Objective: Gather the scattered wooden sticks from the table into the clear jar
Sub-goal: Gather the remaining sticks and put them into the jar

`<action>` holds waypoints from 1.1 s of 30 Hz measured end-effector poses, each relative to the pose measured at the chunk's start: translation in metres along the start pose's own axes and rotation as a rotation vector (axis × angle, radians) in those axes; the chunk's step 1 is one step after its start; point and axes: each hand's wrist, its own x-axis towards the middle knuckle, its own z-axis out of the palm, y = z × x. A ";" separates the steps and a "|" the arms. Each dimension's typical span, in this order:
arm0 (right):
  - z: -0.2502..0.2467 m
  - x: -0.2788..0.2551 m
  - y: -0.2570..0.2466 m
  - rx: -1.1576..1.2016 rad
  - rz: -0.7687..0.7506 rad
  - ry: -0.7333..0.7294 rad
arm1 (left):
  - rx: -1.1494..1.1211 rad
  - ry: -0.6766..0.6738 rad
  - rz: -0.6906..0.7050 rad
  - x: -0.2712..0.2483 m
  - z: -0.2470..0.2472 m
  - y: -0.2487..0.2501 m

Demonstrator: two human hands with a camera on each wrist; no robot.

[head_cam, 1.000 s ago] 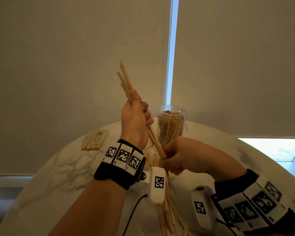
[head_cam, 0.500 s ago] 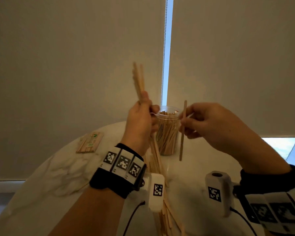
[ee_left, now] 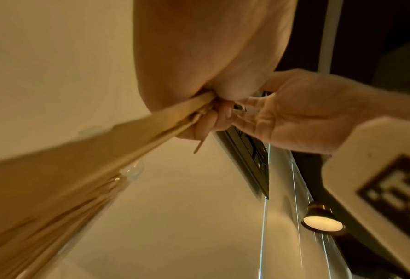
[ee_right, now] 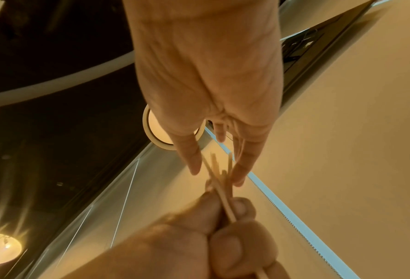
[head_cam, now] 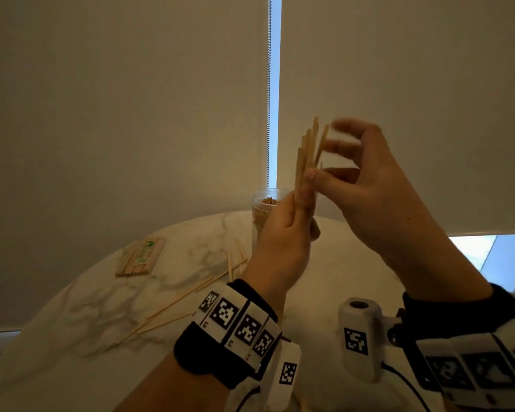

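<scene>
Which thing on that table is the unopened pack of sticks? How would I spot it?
Start at the round marble table and go to its far left edge. The pack lies flat there, a tight bundle with a green-printed label, unlike the loose sticks scattered nearer the middle.

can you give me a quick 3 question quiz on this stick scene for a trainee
1. True or false: the left hand grips a bundle of sticks upright.
2. The clear jar on the table is: A empty, B holding sticks, C lying on its side.
3. What does the right hand do to the bundle?

Key: 1 true. 2 B. 3 Its straight fingers touch the sticks' upper ends.
</scene>
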 end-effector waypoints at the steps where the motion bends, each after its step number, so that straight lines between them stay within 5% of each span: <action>1: -0.001 0.000 -0.002 -0.008 -0.030 0.019 | 0.027 -0.018 0.031 -0.001 0.002 -0.003; 14: -0.008 -0.001 -0.008 -0.164 -0.198 0.096 | 0.062 -0.180 0.113 -0.007 0.002 -0.011; 24: -0.005 -0.005 -0.015 -0.147 -0.187 0.027 | -0.091 -0.044 0.120 -0.006 -0.002 -0.005; 27: -0.004 -0.007 -0.013 -0.157 -0.098 -0.106 | -0.266 0.185 0.102 0.001 -0.016 0.007; 33: 0.017 -0.016 0.008 -0.459 0.273 -0.841 | -0.602 0.406 0.094 0.015 -0.041 0.026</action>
